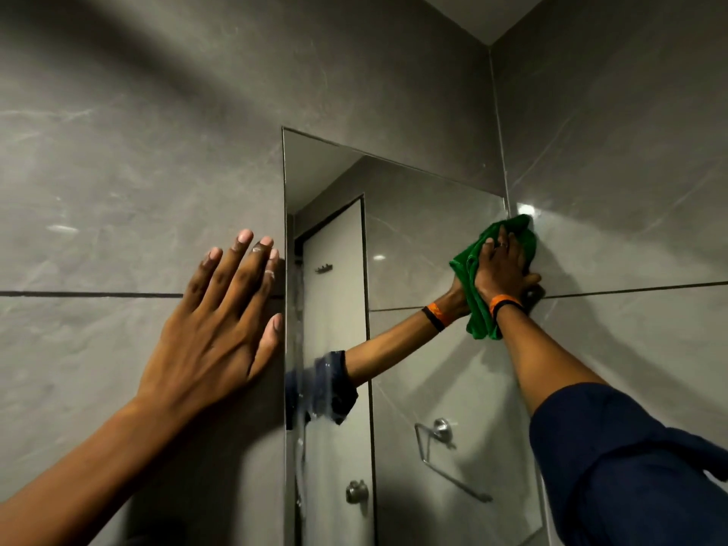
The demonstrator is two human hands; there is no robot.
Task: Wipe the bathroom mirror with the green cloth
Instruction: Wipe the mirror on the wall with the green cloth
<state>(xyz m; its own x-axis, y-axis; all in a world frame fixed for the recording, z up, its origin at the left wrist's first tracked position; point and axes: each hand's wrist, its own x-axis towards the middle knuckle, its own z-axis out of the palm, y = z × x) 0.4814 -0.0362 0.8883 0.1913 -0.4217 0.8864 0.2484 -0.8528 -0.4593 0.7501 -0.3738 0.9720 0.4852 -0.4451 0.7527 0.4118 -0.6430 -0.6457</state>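
Up at the mirror's (pixel 413 250) top right corner, the right hand (pixel 502 269) presses the green cloth (pixel 478 309) flat mid-wipe, left hand (pixel 214 325) open on the wall (pixel 118 171), streaky left edge likely next.

The cloth (pixel 497 266) is coloured a deep, plain green. The wall tiles (pixel 138 159) are finished in grey with faint pale marbled veins, and are divided by dark grout lines. An orange band edged with black is worn at the right wrist (pixel 505 304). The sleeve (pixel 630 459) on the near right is dark navy. In the mirror (pixel 413 238), a pale off-white door and silver metal fittings are reflected. A white streaky smear is seen down its left edge.
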